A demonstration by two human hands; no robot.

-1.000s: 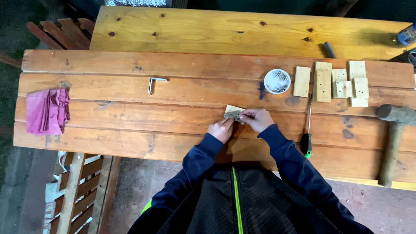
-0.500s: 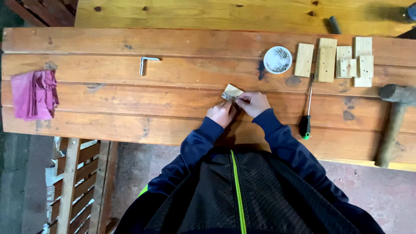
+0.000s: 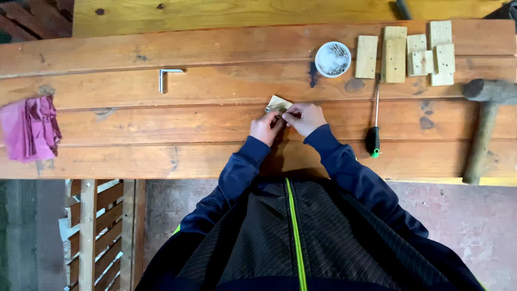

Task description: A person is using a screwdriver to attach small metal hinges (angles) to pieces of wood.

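I wear a dark navy jacket with long sleeves that end in snug cuffs at my left hand and right hand. Down the lower middle of the frame, its black front panel carries a bright green zip.

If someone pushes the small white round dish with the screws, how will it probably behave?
The white dish looks shallow and flat-bottomed, so it would probably slide on the wooden bench rather than tip. It seems small and light, so a quick push may shake the loose screws inside or throw some out. It stands apart from the wood blocks, so nothing would stop it at first.
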